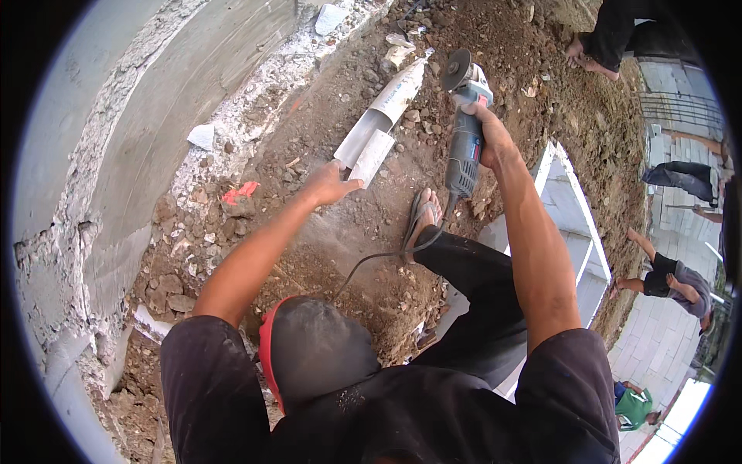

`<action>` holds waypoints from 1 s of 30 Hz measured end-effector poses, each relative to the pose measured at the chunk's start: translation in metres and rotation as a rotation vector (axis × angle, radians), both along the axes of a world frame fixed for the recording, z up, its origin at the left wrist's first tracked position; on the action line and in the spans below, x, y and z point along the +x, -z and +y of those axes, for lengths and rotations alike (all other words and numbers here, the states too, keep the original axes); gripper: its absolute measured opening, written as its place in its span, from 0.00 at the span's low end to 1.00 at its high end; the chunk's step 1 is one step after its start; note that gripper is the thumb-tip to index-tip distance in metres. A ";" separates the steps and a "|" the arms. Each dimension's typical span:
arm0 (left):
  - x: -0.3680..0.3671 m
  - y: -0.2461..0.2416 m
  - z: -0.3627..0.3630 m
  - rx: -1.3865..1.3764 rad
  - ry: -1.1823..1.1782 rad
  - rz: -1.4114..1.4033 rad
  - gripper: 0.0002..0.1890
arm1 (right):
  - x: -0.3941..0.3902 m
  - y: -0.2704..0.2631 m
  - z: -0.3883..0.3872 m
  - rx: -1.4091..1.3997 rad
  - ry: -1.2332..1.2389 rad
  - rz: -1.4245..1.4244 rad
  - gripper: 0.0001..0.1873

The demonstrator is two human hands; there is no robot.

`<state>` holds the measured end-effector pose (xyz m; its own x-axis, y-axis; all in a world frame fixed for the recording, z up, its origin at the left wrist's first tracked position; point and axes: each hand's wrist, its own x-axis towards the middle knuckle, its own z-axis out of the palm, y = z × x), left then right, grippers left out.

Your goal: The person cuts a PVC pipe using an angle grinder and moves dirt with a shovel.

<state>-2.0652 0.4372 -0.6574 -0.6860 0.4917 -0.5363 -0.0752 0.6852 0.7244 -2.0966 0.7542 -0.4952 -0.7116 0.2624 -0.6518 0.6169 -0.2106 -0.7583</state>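
Note:
A white plastic pipe [400, 90], with writing along its side, lies slanted over the dirt. Its near end has a section cut open lengthwise, leaving a narrower strip [373, 158] of wall at the right. My left hand [331, 184] grips that near end, with the thumb on the strip. My right hand [490, 130] holds a blue-grey angle grinder [465, 142] around its body, to the right of the pipe. The grinder's cutting disc [457, 68] points away from me, apart from the pipe. Its black cord [377, 255] runs back past my sandalled foot [426, 214].
A rough concrete wall [156, 116] rises at the left. Rubble [174, 290] and a red scrap [239, 192] lie near its base. A white-edged block structure [571, 232] stands at the right. Several other people are farther right, one in green [635, 406]. A dark cap [319, 342] fills the lower middle.

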 end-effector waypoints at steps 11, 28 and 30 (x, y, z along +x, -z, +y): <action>0.035 0.087 0.051 0.032 -0.456 0.072 0.17 | 0.038 0.017 0.086 0.336 -0.321 -0.208 0.27; 0.083 -0.214 -0.034 -0.303 0.074 -0.217 0.30 | -0.003 0.188 0.107 0.398 -0.808 0.073 0.14; 0.092 -0.149 0.021 -0.063 0.197 -0.271 0.35 | -0.006 0.197 0.106 0.555 -0.955 0.072 0.15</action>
<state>-1.9736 0.4578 -0.5088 -0.4097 0.5607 -0.7196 -0.1204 0.7487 0.6519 -2.1025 0.8604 -0.6921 -0.8087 -0.1717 -0.5626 0.2953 0.7087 -0.6408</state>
